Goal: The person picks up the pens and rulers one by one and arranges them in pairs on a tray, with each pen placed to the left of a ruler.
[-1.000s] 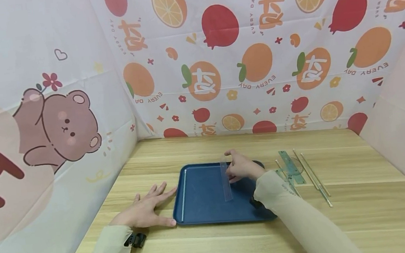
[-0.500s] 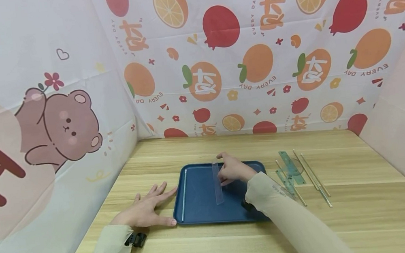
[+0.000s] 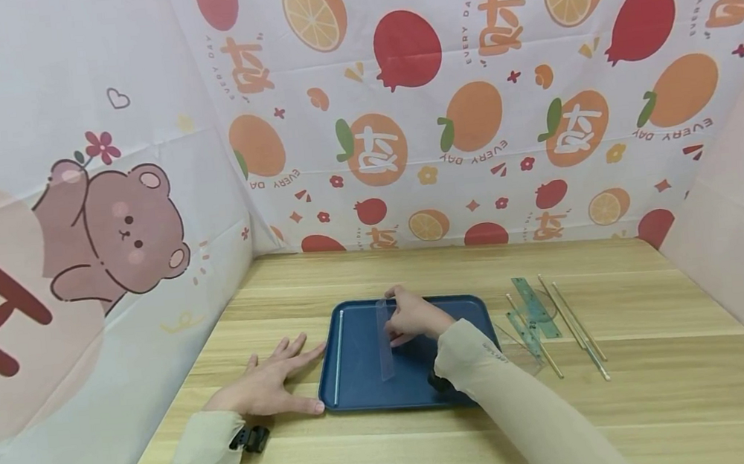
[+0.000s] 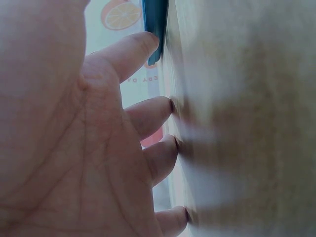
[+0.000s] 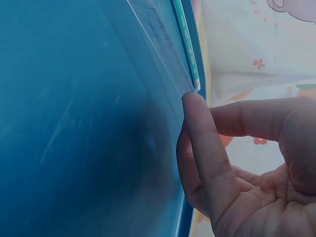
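My right hand [image 3: 414,315] holds a clear ruler [image 3: 386,350] by its far part, over the left-middle of a blue tray [image 3: 441,390]. In the right wrist view, thumb and fingers pinch the ruler [image 5: 160,37] at its edge, its tick marks showing. A pale green pencil [image 3: 339,358] lies lengthwise along the tray's left side. My left hand [image 3: 268,384] rests spread on the table at the tray's left, thumb at its near left corner. In the left wrist view, a fingertip of the left hand [image 4: 98,143] touches the tray's rim [image 4: 155,29].
Right of the tray lie green rulers [image 3: 535,306], a clear set square [image 3: 521,352] and several pencils [image 3: 578,317], some overlapping. The wooden table [image 3: 393,446] meets a fruit-print cloth [image 3: 431,144] behind and a bear-print cloth [image 3: 129,225] at left.
My right hand has carried the clear ruler leftward over the tray, nearer the pencil in it. The set square at the right has come more into view. The left hand stays in place.
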The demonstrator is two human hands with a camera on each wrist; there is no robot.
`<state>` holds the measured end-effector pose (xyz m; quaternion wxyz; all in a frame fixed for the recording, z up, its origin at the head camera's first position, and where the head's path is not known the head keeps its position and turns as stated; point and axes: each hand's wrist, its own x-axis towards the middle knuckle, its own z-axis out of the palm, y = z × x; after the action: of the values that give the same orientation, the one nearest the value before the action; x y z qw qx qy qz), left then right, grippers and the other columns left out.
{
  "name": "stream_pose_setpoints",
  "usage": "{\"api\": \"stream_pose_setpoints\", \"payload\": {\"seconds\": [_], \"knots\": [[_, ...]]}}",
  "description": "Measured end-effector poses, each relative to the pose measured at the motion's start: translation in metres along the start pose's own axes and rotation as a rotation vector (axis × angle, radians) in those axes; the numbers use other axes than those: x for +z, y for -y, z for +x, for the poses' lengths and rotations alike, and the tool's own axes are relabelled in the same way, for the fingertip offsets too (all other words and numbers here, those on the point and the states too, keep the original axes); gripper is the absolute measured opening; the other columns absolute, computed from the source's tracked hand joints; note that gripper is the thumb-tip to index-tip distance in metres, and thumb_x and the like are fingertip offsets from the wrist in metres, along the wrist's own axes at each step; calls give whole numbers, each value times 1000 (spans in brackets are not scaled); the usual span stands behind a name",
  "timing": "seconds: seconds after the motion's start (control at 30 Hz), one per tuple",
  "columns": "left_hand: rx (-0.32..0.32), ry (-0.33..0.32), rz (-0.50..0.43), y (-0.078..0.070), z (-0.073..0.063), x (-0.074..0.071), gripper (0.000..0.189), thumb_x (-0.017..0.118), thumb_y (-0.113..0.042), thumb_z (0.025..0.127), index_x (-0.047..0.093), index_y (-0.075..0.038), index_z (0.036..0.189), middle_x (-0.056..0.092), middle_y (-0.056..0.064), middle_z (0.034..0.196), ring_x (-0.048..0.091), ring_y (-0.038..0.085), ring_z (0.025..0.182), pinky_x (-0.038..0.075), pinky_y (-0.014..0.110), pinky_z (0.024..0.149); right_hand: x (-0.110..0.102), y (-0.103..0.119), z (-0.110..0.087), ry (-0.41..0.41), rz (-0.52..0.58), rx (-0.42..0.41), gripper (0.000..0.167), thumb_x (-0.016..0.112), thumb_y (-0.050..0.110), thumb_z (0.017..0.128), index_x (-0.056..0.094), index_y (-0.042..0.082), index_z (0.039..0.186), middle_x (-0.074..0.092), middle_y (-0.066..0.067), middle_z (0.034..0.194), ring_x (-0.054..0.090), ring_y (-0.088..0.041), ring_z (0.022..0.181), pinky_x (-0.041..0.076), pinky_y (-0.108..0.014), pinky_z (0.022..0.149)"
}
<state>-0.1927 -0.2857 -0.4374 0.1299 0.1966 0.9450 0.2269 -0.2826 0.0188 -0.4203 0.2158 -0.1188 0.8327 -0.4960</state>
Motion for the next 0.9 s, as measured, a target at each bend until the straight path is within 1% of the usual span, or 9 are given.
{"api": "stream_pose_setpoints", "payload": {"seconds": [0.1,0.3,0.53,0.7,0.9], "knots": [[-4,3,-2,-1,-1,-1,106,87,-63,81,38,-30,169,16,24,179,6,55,165,-1,93,114,5,1,2,-10,-3,5,78,65,-8,96,28,1,165,63,-11,84,67,-20,69,67,-34,69],[-6,6,-8,-3,-2,-2,106,88,-63,81,38,-29,169,16,24,179,5,56,165,-1,92,114,14,3,5,-14,7,16,76,66,-8,97,31,2,164,66,-15,89,69,-21,72,66,-31,67],[-9,9,-6,-3,-3,-2,106,87,-63,81,38,-29,169,16,24,179,6,56,164,-1,92,114,25,7,8,-19,-1,35,77,68,-9,96,31,1,163,69,-16,91,70,-19,70,66,-29,65],[-14,11,-5,-2,-2,-1,106,87,-64,81,37,-30,169,16,24,179,6,56,165,-1,92,114,30,12,9,-20,-24,55,76,68,-7,97,33,3,163,69,-14,90,70,-17,68,65,-27,65],[-10,9,-11,1,0,-1,106,86,-65,81,38,-30,169,16,24,179,5,56,164,-1,92,115,37,16,10,-12,-24,54,75,69,-6,96,35,3,162,67,-12,85,68,-16,64,65,-28,64]]}}
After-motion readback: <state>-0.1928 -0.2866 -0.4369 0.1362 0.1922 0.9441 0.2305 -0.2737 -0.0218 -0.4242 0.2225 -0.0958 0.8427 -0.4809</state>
